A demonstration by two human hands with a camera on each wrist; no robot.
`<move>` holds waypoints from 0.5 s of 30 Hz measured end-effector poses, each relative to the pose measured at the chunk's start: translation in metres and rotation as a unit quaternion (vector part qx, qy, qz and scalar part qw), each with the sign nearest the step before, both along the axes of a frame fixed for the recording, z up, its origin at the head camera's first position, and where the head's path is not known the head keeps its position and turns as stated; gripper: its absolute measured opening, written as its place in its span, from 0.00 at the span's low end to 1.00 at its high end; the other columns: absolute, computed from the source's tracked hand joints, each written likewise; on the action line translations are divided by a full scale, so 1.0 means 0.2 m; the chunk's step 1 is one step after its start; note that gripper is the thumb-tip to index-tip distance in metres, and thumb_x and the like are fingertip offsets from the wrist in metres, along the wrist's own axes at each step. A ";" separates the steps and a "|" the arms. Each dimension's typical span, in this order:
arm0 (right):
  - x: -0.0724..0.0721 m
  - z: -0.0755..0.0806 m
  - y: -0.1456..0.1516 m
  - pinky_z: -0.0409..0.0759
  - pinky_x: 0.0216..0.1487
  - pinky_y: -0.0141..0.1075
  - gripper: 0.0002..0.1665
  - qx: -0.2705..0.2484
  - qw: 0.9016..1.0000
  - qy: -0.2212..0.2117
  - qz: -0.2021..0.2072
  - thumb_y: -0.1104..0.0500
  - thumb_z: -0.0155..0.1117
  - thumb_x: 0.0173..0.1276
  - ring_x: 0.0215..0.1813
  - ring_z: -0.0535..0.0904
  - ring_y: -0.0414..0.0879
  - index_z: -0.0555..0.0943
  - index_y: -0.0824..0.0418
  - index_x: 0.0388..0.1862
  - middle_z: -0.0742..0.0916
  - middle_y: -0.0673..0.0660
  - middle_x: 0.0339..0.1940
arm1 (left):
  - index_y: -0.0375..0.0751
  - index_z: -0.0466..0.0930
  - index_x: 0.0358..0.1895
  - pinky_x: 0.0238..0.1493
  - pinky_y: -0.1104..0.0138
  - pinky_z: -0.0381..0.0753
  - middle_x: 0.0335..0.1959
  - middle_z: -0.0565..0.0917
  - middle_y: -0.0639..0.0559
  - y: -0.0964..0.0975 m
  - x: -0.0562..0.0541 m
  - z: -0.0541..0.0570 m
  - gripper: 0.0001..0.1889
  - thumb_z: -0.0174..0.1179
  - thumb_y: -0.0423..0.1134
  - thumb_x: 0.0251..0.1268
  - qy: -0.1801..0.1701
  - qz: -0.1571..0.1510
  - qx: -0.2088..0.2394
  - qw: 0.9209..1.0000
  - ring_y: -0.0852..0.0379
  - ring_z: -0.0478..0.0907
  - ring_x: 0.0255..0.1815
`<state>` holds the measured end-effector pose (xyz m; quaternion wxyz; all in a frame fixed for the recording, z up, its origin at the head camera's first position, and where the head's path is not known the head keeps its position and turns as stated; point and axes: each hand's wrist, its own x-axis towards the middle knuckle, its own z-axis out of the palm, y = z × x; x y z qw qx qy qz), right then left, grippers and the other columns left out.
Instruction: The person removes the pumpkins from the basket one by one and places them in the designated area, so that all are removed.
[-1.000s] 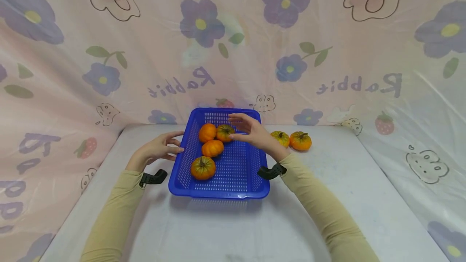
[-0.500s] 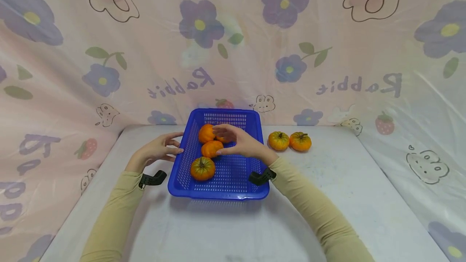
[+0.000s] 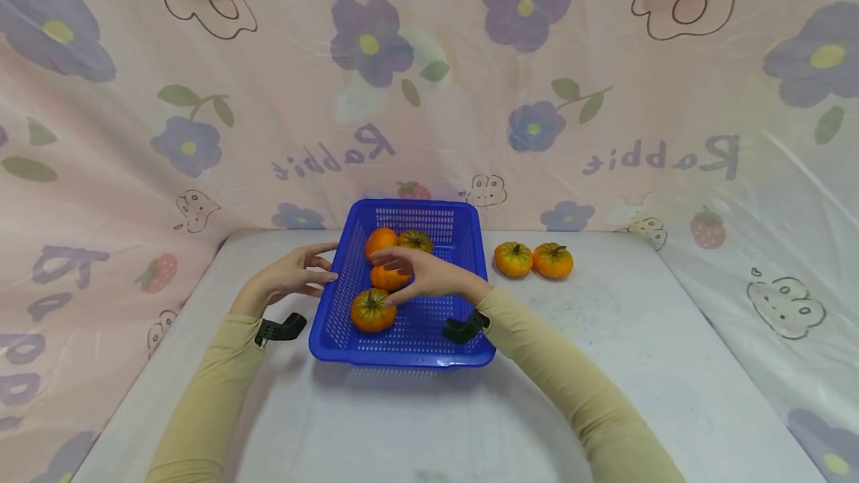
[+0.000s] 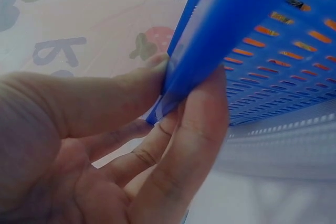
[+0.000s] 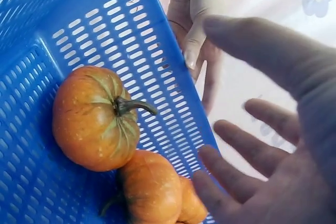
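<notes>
A blue plastic basket (image 3: 403,358) stands on the table with several small pumpkins inside. My left hand (image 3: 290,276) pinches its left rim; in the left wrist view the thumb (image 4: 121,95) lies on the rim, with a finger curled beneath. Above the pumpkins, my right hand (image 3: 432,274) hovers with spread fingers and holds nothing. Its thumb tip overlaps the nearest pumpkin (image 3: 370,313), orange with green streaks and a curved stem. Behind it, the fingers partly cover an orange pumpkin (image 3: 384,279). Farther back sit another orange pumpkin (image 3: 381,241) and a greener one (image 3: 416,240).
To the right of the basket, a yellow-green pumpkin (image 3: 514,259) and an orange one (image 3: 553,261) sit side by side on the white table (image 3: 604,349). A printed curtain (image 3: 443,133) hangs behind and along both sides.
My right hand has moved left and nearer, from the greener back pumpkin to above the front ones, uncovering the yellow-green pumpkin outside. The left hand and the basket stay in place.
</notes>
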<state>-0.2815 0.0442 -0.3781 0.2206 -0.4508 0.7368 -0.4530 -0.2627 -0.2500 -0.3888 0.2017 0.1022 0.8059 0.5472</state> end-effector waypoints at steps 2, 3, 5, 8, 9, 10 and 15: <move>0.00 -0.01 -0.01 0.64 0.68 0.49 0.42 0.023 1.000 -0.008 0.002 0.63 0.70 0.60 0.69 0.63 0.58 0.63 0.60 0.71 0.70 0.56 0.69 | 0.37 0.46 0.76 0.45 0.56 0.83 0.49 0.71 0.33 0.00 0.00 0.00 0.40 0.59 0.33 0.67 -0.001 0.000 -0.001 1.000 0.50 0.80 0.41; 0.00 -0.02 -0.02 0.65 0.67 0.50 0.42 0.033 0.999 -0.012 0.004 0.63 0.71 0.60 0.69 0.63 0.58 0.63 0.59 0.71 0.70 0.56 0.69 | 0.37 0.46 0.76 0.45 0.56 0.83 0.50 0.71 0.33 0.00 0.00 0.00 0.40 0.59 0.34 0.67 -0.001 -0.001 0.000 1.000 0.50 0.80 0.41; 0.00 -0.02 -0.03 0.66 0.66 0.51 0.43 0.047 0.999 -0.017 0.008 0.63 0.71 0.59 0.69 0.64 0.59 0.63 0.59 0.71 0.70 0.57 0.69 | 0.37 0.46 0.76 0.45 0.56 0.83 0.50 0.71 0.33 0.00 0.00 0.00 0.40 0.59 0.33 0.67 -0.002 0.000 0.001 1.000 0.50 0.80 0.41; 0.00 -0.04 -0.04 0.66 0.65 0.54 0.43 0.058 0.998 -0.021 0.012 0.63 0.72 0.59 0.69 0.64 0.60 0.62 0.60 0.71 0.70 0.59 0.69 | 0.38 0.46 0.76 0.44 0.56 0.83 0.49 0.71 0.33 0.00 0.00 0.00 0.40 0.60 0.33 0.67 -0.003 0.002 -0.001 1.000 0.50 0.80 0.40; 0.00 -0.04 -0.05 0.66 0.65 0.54 0.43 0.060 0.998 -0.023 0.012 0.63 0.72 0.59 0.69 0.64 0.60 0.62 0.60 0.71 0.69 0.59 0.69 | 0.38 0.46 0.76 0.44 0.56 0.83 0.49 0.71 0.33 0.00 0.00 0.00 0.40 0.60 0.33 0.67 -0.002 0.003 -0.001 1.000 0.50 0.80 0.40; 0.00 -0.04 -0.05 0.66 0.65 0.54 0.43 0.063 0.998 -0.023 0.011 0.63 0.72 0.59 0.69 0.64 0.60 0.63 0.60 0.71 0.69 0.59 0.69 | 0.38 0.47 0.76 0.44 0.56 0.83 0.48 0.71 0.33 0.00 0.00 0.00 0.40 0.60 0.33 0.66 -0.003 0.003 -0.002 1.000 0.50 0.80 0.40; 0.00 -0.05 -0.07 0.67 0.66 0.50 0.43 0.079 0.997 -0.012 0.002 0.62 0.73 0.58 0.68 0.65 0.57 0.63 0.59 0.71 0.70 0.57 0.68 | 0.38 0.46 0.76 0.44 0.55 0.83 0.48 0.71 0.34 0.00 -0.01 0.01 0.40 0.60 0.33 0.66 -0.007 0.003 0.000 1.000 0.49 0.80 0.40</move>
